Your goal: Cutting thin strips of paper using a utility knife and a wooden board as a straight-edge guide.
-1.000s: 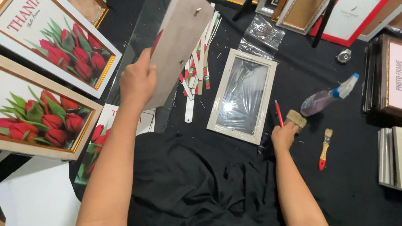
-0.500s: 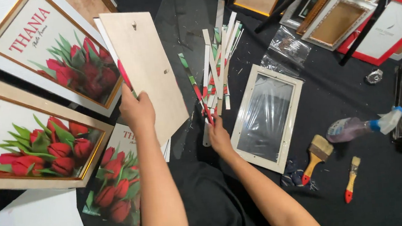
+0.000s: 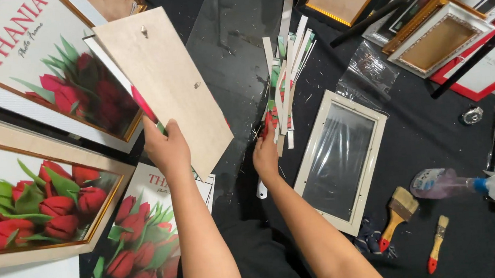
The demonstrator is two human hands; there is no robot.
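My left hand [image 3: 166, 147] grips the lower edge of a pale wooden backing board [image 3: 165, 83], with a printed tulip sheet held behind it, lifted and tilted above the black cloth. My right hand [image 3: 266, 153] rests on the lower end of a pile of cut paper strips [image 3: 284, 76], fingers curled into them. A white photo frame with glass [image 3: 342, 159] lies face up just right of that hand. A sheet of clear glass [image 3: 239, 44] lies flat between the board and the strips.
Large tulip prints in frames [image 3: 37, 193] and loose tulip prints [image 3: 143, 237] fill the left. Two paintbrushes [image 3: 396, 215] and a spray bottle [image 3: 460, 183] lie at the right. More frames [image 3: 438, 39] stack at the top right, and a plastic bag [image 3: 369, 68] lies near them.
My right hand left the paintbrush area and moved left onto the strips. My left hand kept the board, which now sits lower and flatter in view as the camera came closer.
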